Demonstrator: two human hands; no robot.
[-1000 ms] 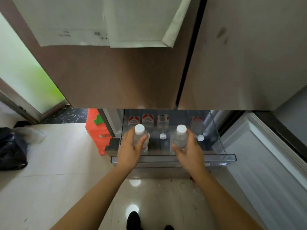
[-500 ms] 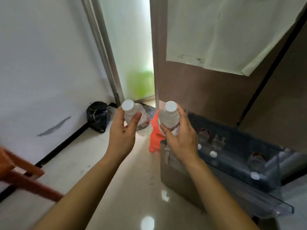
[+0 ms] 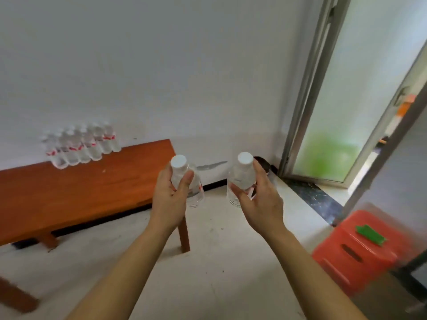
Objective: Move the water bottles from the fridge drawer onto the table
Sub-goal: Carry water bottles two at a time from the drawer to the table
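Observation:
My left hand (image 3: 169,199) grips a clear water bottle (image 3: 195,192) with a white cap, held upright in the air. My right hand (image 3: 260,203) grips a second capped water bottle (image 3: 240,179) beside it. Both bottles hang over the floor, just right of the low orange-brown wooden table (image 3: 76,192). Several more water bottles (image 3: 80,146) with red labels stand in a row at the table's back edge against the wall. The fridge drawer is out of view.
A white wall runs behind the table. A frosted glass door (image 3: 342,116) with a metal frame stands at the right. A red plastic stool (image 3: 360,250) with a green piece on top sits at the lower right. A black bag (image 3: 263,163) lies in the corner behind my right hand.
My view has swung left from the fridge drawer to the table. Both hands lifted a bottle each out of the drawer and carried them along toward the table.

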